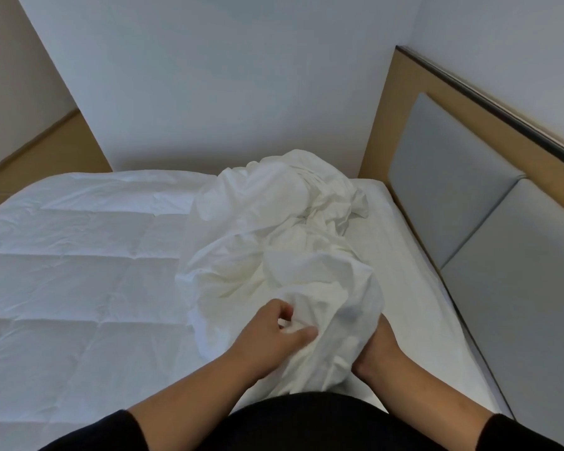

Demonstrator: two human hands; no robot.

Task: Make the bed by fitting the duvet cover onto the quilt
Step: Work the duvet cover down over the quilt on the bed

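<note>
A white stitched quilt [79, 262] lies spread flat over the left and middle of the bed. On its right part sits a crumpled white duvet cover [274, 222], bunched in a long heap reaching from the far wall toward me. My left hand [274, 330] pinches a fold at the near end of the cover, fingers curled into the cloth. My right hand [376, 346] grips the same near end from the right, its fingers hidden under the fabric.
A wooden headboard [378, 131] with grey padded panels [502, 255] runs along the right side. A white wall [225, 92] stands right behind the far bed edge. A strip of fitted sheet [414, 288] shows on the right. Wooden floor [46, 151] lies at the far left.
</note>
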